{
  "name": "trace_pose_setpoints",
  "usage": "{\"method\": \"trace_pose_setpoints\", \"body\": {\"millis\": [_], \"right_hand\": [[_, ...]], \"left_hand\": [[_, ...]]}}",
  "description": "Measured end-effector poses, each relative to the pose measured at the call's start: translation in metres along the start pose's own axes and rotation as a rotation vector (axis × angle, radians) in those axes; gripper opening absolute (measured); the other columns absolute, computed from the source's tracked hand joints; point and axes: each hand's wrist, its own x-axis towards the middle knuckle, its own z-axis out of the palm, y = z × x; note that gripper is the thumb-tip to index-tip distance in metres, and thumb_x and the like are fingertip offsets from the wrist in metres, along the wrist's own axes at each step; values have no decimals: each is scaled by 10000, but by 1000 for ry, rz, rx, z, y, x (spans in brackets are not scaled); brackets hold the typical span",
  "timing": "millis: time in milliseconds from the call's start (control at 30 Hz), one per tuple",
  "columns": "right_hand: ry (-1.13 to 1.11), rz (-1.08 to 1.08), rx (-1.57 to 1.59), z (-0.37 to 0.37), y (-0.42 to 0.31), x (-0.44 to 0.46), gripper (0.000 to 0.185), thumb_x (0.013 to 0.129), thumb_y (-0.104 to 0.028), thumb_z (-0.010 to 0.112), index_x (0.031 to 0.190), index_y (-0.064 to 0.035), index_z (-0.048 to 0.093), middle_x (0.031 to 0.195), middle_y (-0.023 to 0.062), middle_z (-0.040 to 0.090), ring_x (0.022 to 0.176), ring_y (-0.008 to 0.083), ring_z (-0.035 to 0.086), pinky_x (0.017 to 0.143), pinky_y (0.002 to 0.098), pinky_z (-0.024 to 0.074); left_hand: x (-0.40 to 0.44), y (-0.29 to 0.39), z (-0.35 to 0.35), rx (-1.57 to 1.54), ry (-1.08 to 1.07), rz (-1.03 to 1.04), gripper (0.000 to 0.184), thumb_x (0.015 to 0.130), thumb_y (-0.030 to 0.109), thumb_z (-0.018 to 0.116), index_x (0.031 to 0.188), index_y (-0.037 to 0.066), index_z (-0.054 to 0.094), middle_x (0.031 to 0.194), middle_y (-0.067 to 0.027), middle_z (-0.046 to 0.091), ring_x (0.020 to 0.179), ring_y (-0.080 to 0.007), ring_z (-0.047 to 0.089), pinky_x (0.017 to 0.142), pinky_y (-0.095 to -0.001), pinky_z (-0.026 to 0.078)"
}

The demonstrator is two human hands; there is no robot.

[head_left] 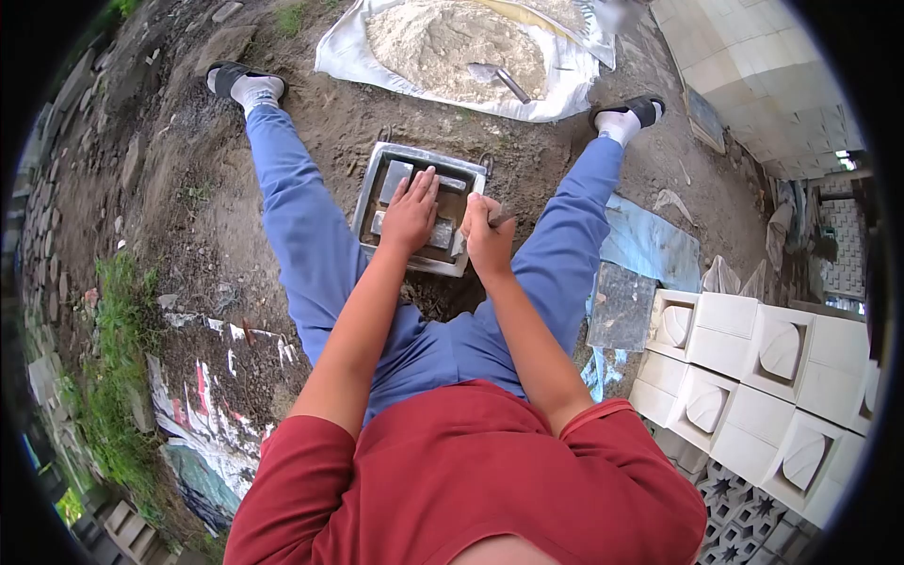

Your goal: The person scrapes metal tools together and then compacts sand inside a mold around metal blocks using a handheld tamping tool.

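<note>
Between my legs, a square metal mould (365, 196) sits on the dirt, with raised flat metal blocks (395, 181) inside it. My left hand (411, 213) lies flat over the mould's middle, fingers stretched out and pointing away from me. At the mould's right rim, my right hand (487, 243) is closed around a small hand tool (505, 217). The tool's dark end sticks out to the right of the fist. Its working end, near the right wall, is too small to make out clearly.
Beyond the mould, a white sack (339, 58) carries a heap of pale powder (428, 42) with a trowel (504, 79) resting on it. Pale moulded blocks (734, 320) are stacked at right, beside a grey slab (621, 306) and blue sheeting (650, 240). Grass (118, 339) grows at left.
</note>
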Motion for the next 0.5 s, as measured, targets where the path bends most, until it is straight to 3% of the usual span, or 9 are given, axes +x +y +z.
{"method": "trace_pose_setpoints", "body": {"millis": [233,367,500], "right_hand": [[-147,-35,-134,-1,17,9,466,1077,-257,567,655,-70,505,572,-53,468,528,46,410,494,297,324],[6,-48,-70,2,-5,8,467,1095,-201,547,647,-93,475,570,-49,447,499,52,368,482,287,300],[-100,-43,-137,-12,23,1,448,1071,-224,578,660,-56,523,584,-45,480,544,52,412,505,304,325]], "left_hand": [[-1,0,-2,2,-15,8,575,1049,253,500,1588,70,421,1693,-85,355,1554,-253,351,1284,-457,230],[-2,0,-1,16,-13,1,560,1053,257,492,1576,66,436,1690,-78,361,1547,-249,361,1286,-446,238],[-2,1,-3,-6,6,20,548,1042,243,506,1554,52,465,1683,-79,375,1542,-243,372,1281,-454,248]]}}
